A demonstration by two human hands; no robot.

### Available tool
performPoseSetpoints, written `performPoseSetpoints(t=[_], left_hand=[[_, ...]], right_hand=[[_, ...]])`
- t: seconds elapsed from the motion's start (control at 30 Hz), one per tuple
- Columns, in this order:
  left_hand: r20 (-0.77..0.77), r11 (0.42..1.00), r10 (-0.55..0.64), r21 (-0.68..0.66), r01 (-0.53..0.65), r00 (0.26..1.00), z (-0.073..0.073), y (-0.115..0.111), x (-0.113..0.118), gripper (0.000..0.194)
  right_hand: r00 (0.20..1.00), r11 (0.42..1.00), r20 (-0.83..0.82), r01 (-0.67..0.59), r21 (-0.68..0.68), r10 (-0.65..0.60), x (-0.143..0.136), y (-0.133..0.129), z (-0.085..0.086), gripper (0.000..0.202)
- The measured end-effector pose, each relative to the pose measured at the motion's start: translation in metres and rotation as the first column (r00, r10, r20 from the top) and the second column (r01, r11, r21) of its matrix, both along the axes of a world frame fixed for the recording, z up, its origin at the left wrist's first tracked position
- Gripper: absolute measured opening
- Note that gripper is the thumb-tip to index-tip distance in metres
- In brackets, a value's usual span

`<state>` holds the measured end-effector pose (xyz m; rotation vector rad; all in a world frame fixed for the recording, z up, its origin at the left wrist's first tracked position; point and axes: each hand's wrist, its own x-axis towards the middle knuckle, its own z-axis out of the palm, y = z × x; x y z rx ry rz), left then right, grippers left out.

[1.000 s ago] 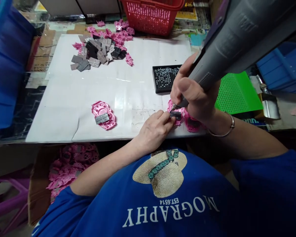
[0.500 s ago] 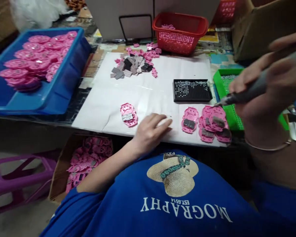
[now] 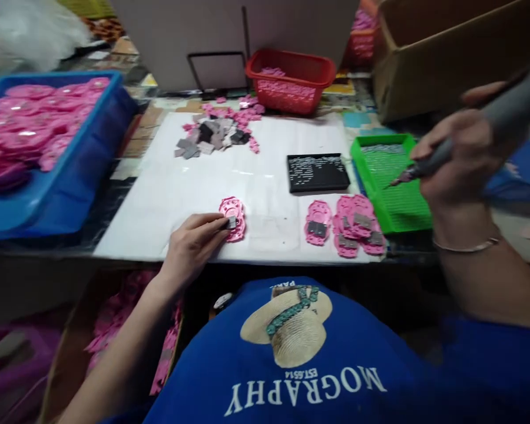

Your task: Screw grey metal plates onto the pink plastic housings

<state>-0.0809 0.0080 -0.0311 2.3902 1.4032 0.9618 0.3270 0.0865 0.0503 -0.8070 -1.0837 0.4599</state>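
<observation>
My left hand is closed at the left edge of a pink plastic part lying on the white sheet, fingertips on the small grey piece across it. My right hand is wrapped round a grey electric screwdriver, raised at the right. Its bit points left over the green basket, which holds small metal bits. A black tray with rows of small screws lies left of that basket. Nearer me are a single pink part with a dark piece and several overlapping pink parts.
Grey pieces and small pink parts are heaped at the sheet's back. Behind stand a red basket and a cardboard box. A blue bin of pink parts is at the left; another box sits below the table edge.
My left hand has moved left from the bare sheet to the pink part and closed on it. My right hand has carried the screwdriver from above the stacked parts to over the green basket.
</observation>
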Motion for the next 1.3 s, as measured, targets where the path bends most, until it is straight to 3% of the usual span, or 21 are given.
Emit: performPoseSetpoints(t=[0.03, 0.1, 0.27, 0.4, 0.63, 0.87, 0.97, 1.13, 1.3], left_hand=[[-0.010, 0.999, -0.029, 0.018, 0.029, 1.000, -0.001, 0.003, 0.008, 0.021], [-0.037, 0.993, -0.093, 0.063, 0.096, 0.995, -0.001, 0.010, 0.024, 0.020], [-0.057, 0.969, -0.194, 0.143, 0.200, 0.979, 0.002, 0.015, 0.066, 0.016], [-0.061, 0.959, -0.226, 0.163, 0.233, 0.972, 0.004, 0.014, 0.084, 0.015], [-0.046, 0.966, -0.221, 0.129, 0.226, 0.974, 0.004, 0.013, 0.086, 0.015], [-0.029, 0.968, -0.220, 0.114, 0.222, 0.975, 0.002, 0.013, 0.085, 0.016], [-0.028, 0.967, -0.222, 0.123, 0.224, 0.975, 0.003, 0.012, 0.085, 0.016], [-0.010, 0.969, -0.225, 0.108, 0.224, 0.974, 0.003, 0.013, 0.085, 0.016], [0.056, 0.977, -0.210, 0.054, 0.207, 0.976, 0.008, 0.009, 0.083, 0.016]], right_hand=[[0.998, 0.996, 0.060, -0.008, 0.090, 0.002, 0.000, 0.005, 0.000, 0.032], [0.993, 0.989, 0.109, 0.024, 0.145, -0.040, 0.006, 0.018, -0.001, 0.027], [0.980, 0.988, 0.120, 0.155, 0.024, -0.157, 0.034, 0.044, -0.008, 0.039], [0.974, 0.980, 0.131, 0.193, -0.042, -0.186, 0.046, 0.062, -0.020, 0.046], [0.974, 0.979, 0.096, 0.200, 0.047, -0.203, 0.058, 0.092, -0.048, 0.050], [0.981, 0.991, 0.144, 0.126, 0.044, -0.131, 0.066, 0.093, -0.053, 0.040], [0.980, 0.988, 0.130, 0.149, 0.036, -0.152, 0.065, 0.094, -0.055, 0.043], [0.977, 0.979, 0.076, 0.201, -0.007, -0.200, 0.058, 0.090, -0.049, 0.053], [0.990, 0.990, -0.006, 0.139, -0.008, -0.139, 0.047, 0.070, -0.021, 0.046]])
